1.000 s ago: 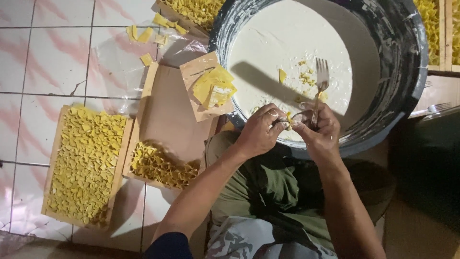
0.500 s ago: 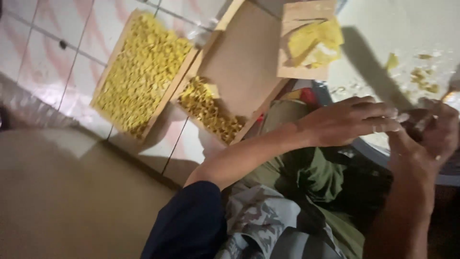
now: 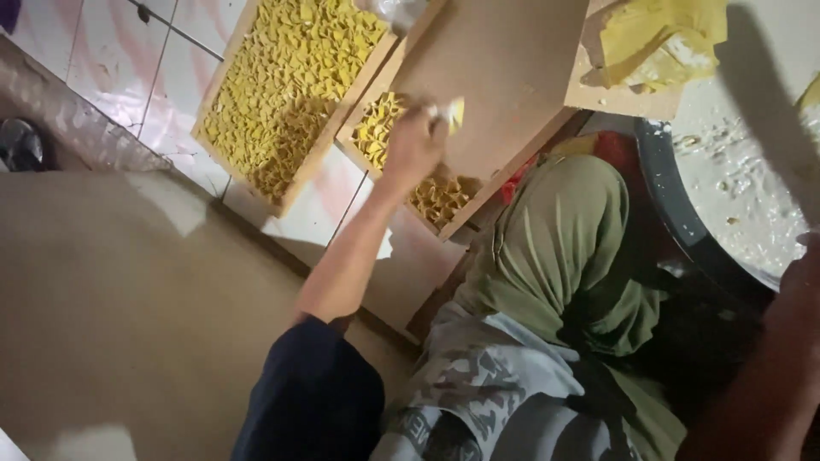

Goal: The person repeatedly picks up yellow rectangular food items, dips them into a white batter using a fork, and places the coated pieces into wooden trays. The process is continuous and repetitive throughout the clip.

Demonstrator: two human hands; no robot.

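My left hand (image 3: pixel 416 141) reaches out over a shallow wooden tray (image 3: pixel 504 68) and pinches a small folded yellow-white piece (image 3: pixel 453 113) at its fingertips. Under the hand lies a patch of small yellow folded pieces (image 3: pixel 431 192) in the tray's near corner. My right hand is at the frame's right edge, mostly cut off; only the wrist and forearm (image 3: pixel 781 341) show beside a large dark basin (image 3: pixel 683 230) of white batter. Whether the right hand holds anything is hidden.
A second wooden tray (image 3: pixel 290 94) packed with yellow pieces lies to the left on the tiled floor (image 3: pixel 102 60). A small board (image 3: pixel 615 90) with yellow sheets rests at the basin's rim. My bent knee in olive cloth (image 3: pixel 564 248) fills the middle.
My left hand has left the basin and swung left to the half-filled tray, carrying a folded piece. The view has tilted and shifted left, so my right hand has slid mostly out of frame.
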